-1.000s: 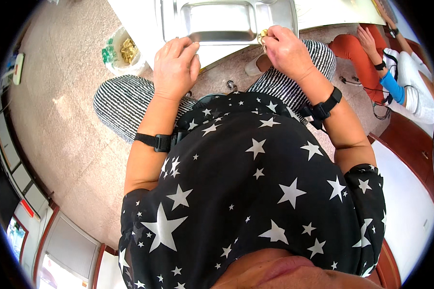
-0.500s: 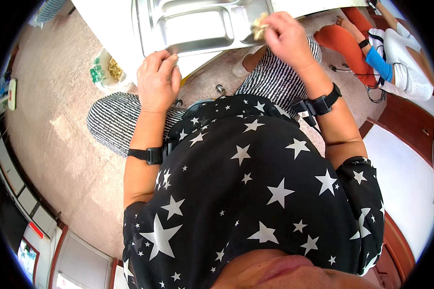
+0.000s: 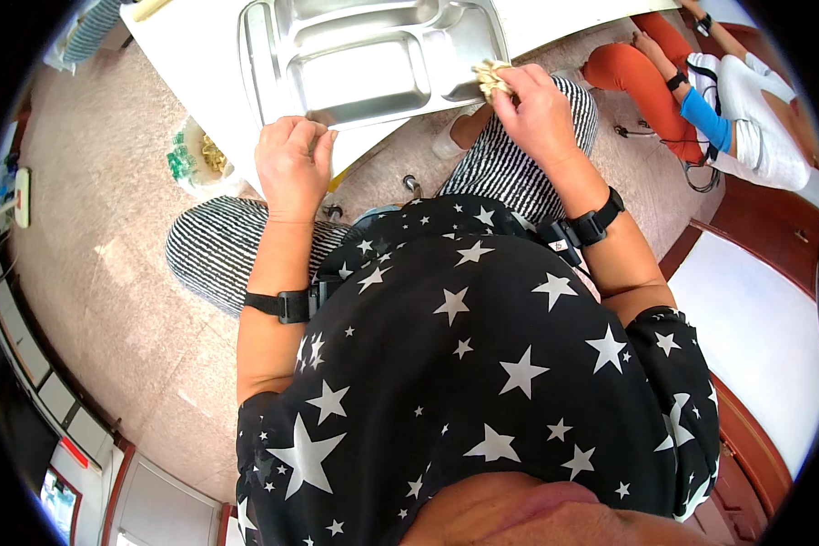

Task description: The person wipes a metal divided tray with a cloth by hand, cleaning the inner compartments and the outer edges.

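A shiny steel compartment tray (image 3: 359,118) lies on the white table, its near edge toward me. My left hand (image 3: 293,168) has its fingers bent over the tray's near left rim, thumb close beside them. In my right hand (image 3: 539,114), a crumpled pale-yellow bunch (image 3: 491,79) is pinched between thumb and fingers. That bunch is at the tray's near right corner, against or just above the rim; whether it touches cannot be made out. Its exact kind is unclear.
White table (image 3: 191,55) under the tray. Below its left side stands a pale bin (image 3: 191,173) holding green and yellow pieces. A person in orange trousers (image 3: 642,86) sits at the right, with cables (image 3: 701,177) on the floor nearby.
My right hand has come slightly nearer to me with the yellow bunch, from inside the tray's right compartment to its near right corner. My left hand stays at the rim.
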A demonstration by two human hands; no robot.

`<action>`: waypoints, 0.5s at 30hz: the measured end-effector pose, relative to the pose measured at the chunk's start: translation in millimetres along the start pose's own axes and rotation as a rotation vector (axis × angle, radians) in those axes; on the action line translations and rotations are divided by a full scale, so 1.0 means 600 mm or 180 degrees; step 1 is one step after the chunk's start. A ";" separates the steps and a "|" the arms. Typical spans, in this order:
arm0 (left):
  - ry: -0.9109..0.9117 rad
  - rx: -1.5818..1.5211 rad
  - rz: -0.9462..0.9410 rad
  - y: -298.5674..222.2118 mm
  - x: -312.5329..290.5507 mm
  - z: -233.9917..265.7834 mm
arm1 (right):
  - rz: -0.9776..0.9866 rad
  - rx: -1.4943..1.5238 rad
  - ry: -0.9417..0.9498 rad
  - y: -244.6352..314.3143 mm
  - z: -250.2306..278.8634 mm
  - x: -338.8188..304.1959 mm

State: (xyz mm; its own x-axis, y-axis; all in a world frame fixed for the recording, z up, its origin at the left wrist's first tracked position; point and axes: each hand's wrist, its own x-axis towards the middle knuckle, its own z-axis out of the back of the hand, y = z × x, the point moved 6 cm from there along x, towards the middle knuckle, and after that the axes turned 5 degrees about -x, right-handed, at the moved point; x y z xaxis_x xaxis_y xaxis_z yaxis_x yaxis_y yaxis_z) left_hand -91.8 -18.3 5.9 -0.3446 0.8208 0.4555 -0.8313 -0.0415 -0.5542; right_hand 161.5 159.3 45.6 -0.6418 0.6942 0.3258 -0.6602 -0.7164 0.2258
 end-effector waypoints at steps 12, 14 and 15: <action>-0.0022 -0.0151 0.0017 -0.004 0.012 0.002 | 0.0674 -0.0457 0.0077 0.097 -0.100 0.112; -0.0040 -0.0164 0.0016 -0.002 0.007 -0.001 | 0.0754 -0.0488 0.0363 0.113 -0.088 0.081; 0.0004 -0.0117 0.0056 -0.001 0.005 -0.001 | 0.0762 -0.0275 0.0495 0.116 -0.078 0.066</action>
State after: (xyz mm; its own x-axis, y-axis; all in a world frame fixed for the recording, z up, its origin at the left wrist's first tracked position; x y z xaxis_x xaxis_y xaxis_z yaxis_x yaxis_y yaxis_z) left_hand -92.1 -15.2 7.1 -0.3587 0.8208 0.4446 -0.8086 -0.0351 -0.5874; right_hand 71.9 140.2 31.4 -0.8310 0.5133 0.2144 -0.5092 -0.8571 0.0784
